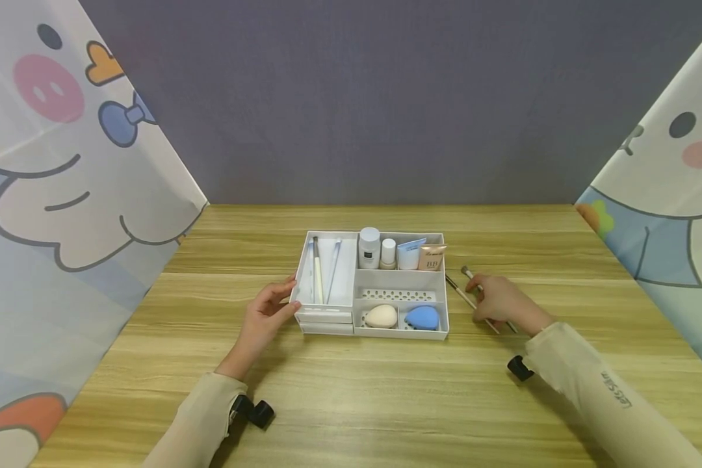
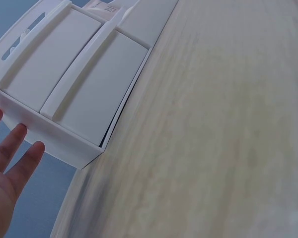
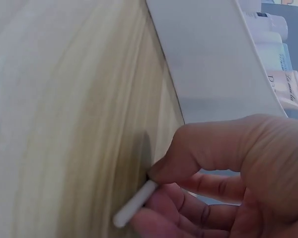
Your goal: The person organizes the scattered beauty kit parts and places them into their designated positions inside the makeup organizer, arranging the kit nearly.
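Observation:
A white desk organizer (image 1: 400,283) stands on the table. My left hand (image 1: 269,311) rests against its left wall, fingers straight, with the thumb at the front corner; the left wrist view shows the fingertips (image 2: 36,148) by that wall. Right of the organizer, my right hand (image 1: 497,300) pinches a makeup brush between thumb and fingers; its pale handle end (image 3: 135,204) pokes out in the right wrist view. Two brushes lie at that hand in the head view, a pale-handled brush (image 1: 459,292) and a darker-tipped brush (image 1: 467,272), partly hidden by the fingers.
In the organizer's left tray lie several brushes (image 1: 318,273). Its back section holds a white bottle (image 1: 369,249), a smaller bottle (image 1: 388,253), a blue tube (image 1: 410,255) and a BB tube (image 1: 431,258). A cream sponge (image 1: 381,316) and a blue sponge (image 1: 423,318) sit in front.

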Action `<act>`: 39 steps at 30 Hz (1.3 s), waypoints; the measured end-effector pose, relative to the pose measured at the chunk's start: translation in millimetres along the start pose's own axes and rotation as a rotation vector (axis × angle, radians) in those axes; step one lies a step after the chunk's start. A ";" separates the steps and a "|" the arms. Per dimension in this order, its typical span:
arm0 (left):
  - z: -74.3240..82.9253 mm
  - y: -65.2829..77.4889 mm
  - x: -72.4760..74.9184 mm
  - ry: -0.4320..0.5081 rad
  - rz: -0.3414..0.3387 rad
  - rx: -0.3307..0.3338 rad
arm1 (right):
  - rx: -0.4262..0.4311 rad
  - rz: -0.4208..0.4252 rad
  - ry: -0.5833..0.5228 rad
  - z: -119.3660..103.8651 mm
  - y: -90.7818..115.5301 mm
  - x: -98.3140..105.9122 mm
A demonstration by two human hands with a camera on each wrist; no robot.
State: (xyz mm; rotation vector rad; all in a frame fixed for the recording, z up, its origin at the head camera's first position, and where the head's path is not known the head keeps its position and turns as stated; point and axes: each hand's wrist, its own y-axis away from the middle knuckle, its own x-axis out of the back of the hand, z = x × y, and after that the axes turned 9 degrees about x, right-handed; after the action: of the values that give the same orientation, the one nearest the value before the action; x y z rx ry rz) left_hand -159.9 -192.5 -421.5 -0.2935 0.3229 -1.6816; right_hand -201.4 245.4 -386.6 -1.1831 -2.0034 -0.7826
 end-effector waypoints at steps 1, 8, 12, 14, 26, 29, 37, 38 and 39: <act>0.0 0.1 0.2 0.000 0.001 0.001 | 0.006 -0.001 0.025 -0.8 0.0 -0.2; -0.2 0.4 0.9 -0.013 0.004 0.003 | 0.043 -0.017 0.060 1.0 -2.0 -1.1; -0.5 1.2 1.1 -0.018 0.007 0.007 | 0.068 -0.034 -0.010 6.9 -2.8 0.9; -0.7 1.7 1.1 -0.020 0.011 0.010 | 0.066 -0.044 -0.063 10.2 -2.4 1.9; -0.9 1.4 0.5 -0.015 0.006 0.008 | 0.089 -0.093 -0.385 28.5 2.1 6.5; -0.5 1.0 0.5 -0.012 0.004 0.002 | 0.089 -0.089 -0.456 30.5 2.8 7.3; -0.6 0.4 0.7 -0.033 0.011 0.010 | 0.094 -0.026 -0.658 40.1 2.7 5.8; -0.6 0.4 0.7 -0.036 0.013 0.012 | 0.100 -0.019 -0.693 41.4 2.7 5.3; -0.6 0.3 0.7 -0.038 0.013 0.013 | 0.106 -0.011 -0.727 42.5 2.7 4.9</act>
State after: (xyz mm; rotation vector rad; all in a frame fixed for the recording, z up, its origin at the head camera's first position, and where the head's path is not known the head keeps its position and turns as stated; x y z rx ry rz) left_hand -159.9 -193.2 -422.1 -0.3120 0.2850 -1.6625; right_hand -211.1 281.5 -407.5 -1.5365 -2.5834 -0.2444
